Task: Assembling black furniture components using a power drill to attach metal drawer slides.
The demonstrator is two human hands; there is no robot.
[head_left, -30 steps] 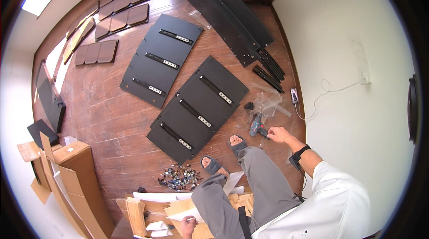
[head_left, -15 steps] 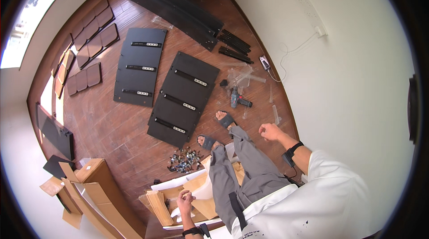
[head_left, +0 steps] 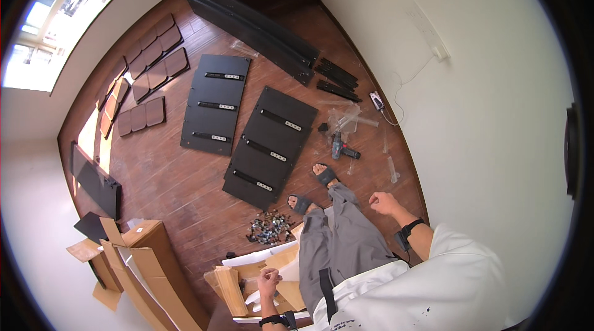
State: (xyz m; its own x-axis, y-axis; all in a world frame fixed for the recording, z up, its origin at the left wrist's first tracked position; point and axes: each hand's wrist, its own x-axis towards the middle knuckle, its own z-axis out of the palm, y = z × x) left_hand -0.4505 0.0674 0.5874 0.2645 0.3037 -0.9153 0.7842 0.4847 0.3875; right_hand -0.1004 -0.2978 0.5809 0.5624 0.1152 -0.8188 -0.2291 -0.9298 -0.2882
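Note:
My left hand (head_left: 268, 281) hangs over an open cardboard box (head_left: 229, 291) beside my legs, its fingers loosely bent. Nothing shows in it. Out to my right, above the floor by the wall, my right hand (head_left: 385, 203) is loosely curled and appears to hold nothing. A cordless drill (head_left: 338, 145) lies on the floor in front of my feet, nearest to the right hand. Left of my feet sits a pile of small metal hardware (head_left: 270, 227). Beyond it lie two dark panels, a nearer one (head_left: 291, 151) and a farther one (head_left: 213, 122), each with three black runners.
A long black panel assembly (head_left: 247, 28) stands farther off, with several black rails (head_left: 337, 74) at its end. Clear plastic bags (head_left: 343, 119) surround the drill. Brown three-part panels (head_left: 142, 116) lie near the window. Tall opened cartons (head_left: 145, 232) stand left; a charger (head_left: 377, 101) lies by the right wall.
My view has shifted, so the floor items appear farther right and lower. Both hands stay raised at my sides with little visible change; nothing was picked up or put down.

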